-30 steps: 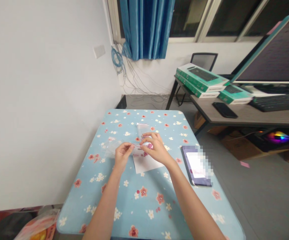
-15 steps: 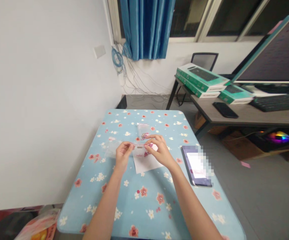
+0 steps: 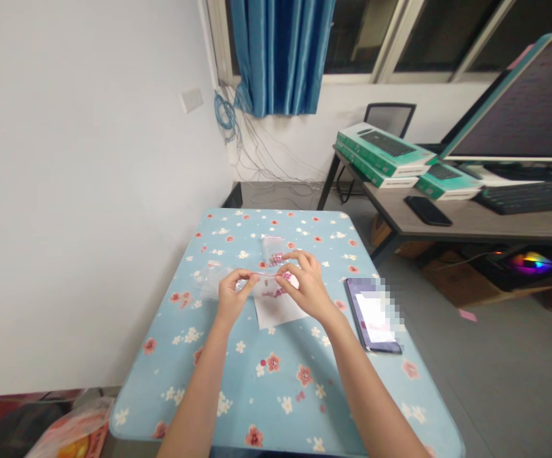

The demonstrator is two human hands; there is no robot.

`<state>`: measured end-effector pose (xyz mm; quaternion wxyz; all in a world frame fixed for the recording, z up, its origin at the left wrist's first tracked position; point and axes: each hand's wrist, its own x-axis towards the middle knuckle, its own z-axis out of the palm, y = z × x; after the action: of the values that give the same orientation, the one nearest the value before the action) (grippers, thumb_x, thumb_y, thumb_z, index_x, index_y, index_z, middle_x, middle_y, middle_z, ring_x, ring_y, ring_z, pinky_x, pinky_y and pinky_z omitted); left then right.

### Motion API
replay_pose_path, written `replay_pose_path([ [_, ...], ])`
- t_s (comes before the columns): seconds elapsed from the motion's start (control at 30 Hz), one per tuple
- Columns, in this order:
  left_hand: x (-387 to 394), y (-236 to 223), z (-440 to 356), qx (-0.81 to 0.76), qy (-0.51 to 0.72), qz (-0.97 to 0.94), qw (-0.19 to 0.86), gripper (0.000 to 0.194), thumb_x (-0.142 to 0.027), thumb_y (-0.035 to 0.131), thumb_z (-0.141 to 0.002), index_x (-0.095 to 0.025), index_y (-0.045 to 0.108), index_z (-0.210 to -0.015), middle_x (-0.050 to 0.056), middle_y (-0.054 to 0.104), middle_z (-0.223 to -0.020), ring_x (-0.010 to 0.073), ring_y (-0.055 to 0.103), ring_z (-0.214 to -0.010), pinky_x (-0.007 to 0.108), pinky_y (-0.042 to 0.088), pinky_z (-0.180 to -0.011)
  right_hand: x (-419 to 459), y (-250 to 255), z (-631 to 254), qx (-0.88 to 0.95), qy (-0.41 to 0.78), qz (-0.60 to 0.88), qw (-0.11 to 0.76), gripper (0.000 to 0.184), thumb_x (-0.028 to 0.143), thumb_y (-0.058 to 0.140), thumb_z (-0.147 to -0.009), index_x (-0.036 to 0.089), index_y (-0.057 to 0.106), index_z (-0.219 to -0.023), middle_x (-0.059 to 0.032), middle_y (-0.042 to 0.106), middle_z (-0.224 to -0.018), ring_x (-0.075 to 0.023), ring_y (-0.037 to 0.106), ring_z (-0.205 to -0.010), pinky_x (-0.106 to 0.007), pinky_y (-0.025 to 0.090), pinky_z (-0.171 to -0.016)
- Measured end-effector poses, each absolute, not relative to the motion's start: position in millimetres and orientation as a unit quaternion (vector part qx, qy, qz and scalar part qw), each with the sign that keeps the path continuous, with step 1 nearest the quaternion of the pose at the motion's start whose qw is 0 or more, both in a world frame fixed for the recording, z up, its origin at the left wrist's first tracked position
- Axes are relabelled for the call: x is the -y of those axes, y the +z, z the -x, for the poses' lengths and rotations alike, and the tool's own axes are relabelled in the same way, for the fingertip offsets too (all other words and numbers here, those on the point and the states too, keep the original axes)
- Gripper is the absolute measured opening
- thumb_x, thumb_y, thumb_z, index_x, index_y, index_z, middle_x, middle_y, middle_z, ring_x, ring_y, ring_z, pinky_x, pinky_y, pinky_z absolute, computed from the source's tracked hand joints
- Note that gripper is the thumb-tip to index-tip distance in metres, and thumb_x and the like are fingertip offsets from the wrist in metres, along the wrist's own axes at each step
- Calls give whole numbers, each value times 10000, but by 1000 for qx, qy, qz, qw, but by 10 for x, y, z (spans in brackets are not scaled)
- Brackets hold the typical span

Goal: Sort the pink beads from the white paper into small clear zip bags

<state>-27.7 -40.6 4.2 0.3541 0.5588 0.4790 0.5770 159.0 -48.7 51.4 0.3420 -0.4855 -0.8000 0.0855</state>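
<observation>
Between my two hands stretches a small clear zip bag [image 3: 265, 276] with a thin red line along its top edge. My left hand [image 3: 235, 289] pinches its left end between thumb and forefinger. At the right end, my right hand [image 3: 304, 283] pinches it too, other fingers raised. A small brownish item [image 3: 266, 283] shows just below the red line; whether it is inside the bag I cannot tell. Under the hands lies a sheet of white paper [image 3: 276, 313] with pink beads [image 3: 282, 291] on it. Behind it rests another clear bag [image 3: 273, 245] with pink beads inside.
More clear plastic [image 3: 209, 283] lies left of my left hand. A tablet [image 3: 374, 316] lies on the right of the flowered table [image 3: 175, 388]. Beyond stands a desk [image 3: 495, 221] with keyboard boxes [image 3: 383, 152], a phone [image 3: 427, 210] and a monitor [image 3: 524, 105].
My hands keep their pinch on the bag and have barely shifted. The small brownish item below the red line looks narrower and more upright than before.
</observation>
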Motion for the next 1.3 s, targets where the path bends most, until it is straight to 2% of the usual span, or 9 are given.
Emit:
replay_pose_path([
  [0.2, 377, 241, 153, -454, 509, -637, 361, 137, -325, 686, -734, -189, 703, -736, 37, 708, -756, 183, 657, -765, 308, 505, -781, 481, 542, -1616, 820, 60, 471, 320, 136, 324, 526, -899, 231, 624, -890, -68, 569, -1190, -270, 395, -1190, -431, 336, -958],
  [0.4, 344, 335, 97, -465, 500, -671, 290, 113, -296, 673, -754, -210, 685, -682, 10, 697, -698, 175, 652, -730, 315, 503, -794, 438, 559, -1651, 827, 22, 465, 315, 115, 282, 519, -903, 224, 617, -898, -78, 573, -1167, -276, 396, -1193, -438, 331, -947],
  [0.6, 290, 348, 98, -458, 415, -741, 262, 86, -290, 650, -792, -227, 708, -782, 17, 718, -804, 184, 658, -805, 314, 491, -796, 384, 621, -1669, 839, -12, 456, 297, 79, 259, 561, -883, 228, 633, -895, -73, 585, -1148, -271, 400, -1186, -429, 333, -947],
  [0.87, 270, 464, 124, -453, 369, -786, 203, 107, -229, 619, -808, -230, 702, -741, 1, 733, -776, 177, 661, -757, 305, 464, -769, 334, 713, -1693, 863, -53, 430, 258, 122, 266, 540, -895, 210, 645, -920, -86, 578, -1147, -286, 400, -1171, -445, 322, -953],
  [1.0, 252, 503, 153, -450, 362, -783, 230, 157, -254, 582, -826, -246, 704, -727, -12, 736, -751, 180, 672, -739, 299, 469, -777, 283, 753, -1712, 870, -49, 419, 254, 131, 261, 534, -895, 222, 658, -875, -79, 567, -1161, -294, 379, -1198, -460, 301, -963],
  [1.17, 154, 557, 279, -437, 327, -781, 304, 239, -331, 504, -865, -252, 727, -831, 12, 746, -855, 195, 676, -796, 289, 502, -726, 149, 789, -1751, 868, -16, 421, 263, 150, 286, 539, -889, 234, 673, -845, -78, 557, -1163, -303, 367, -1207, -477, 288, -962],
  [1.3, 28, 572, 335, -444, 356, -759, 317, 197, -338, 577, -811, -217, 731, -787, 28, 744, -787, 188, 675, -720, 282, 515, -699, 2, 798, -1766, 868, -5, 417, 269, 143, 310, 563, -876, 230, 672, -829, -74, 557, -1165, -295, 373, -1191, -469, 283, -963],
])
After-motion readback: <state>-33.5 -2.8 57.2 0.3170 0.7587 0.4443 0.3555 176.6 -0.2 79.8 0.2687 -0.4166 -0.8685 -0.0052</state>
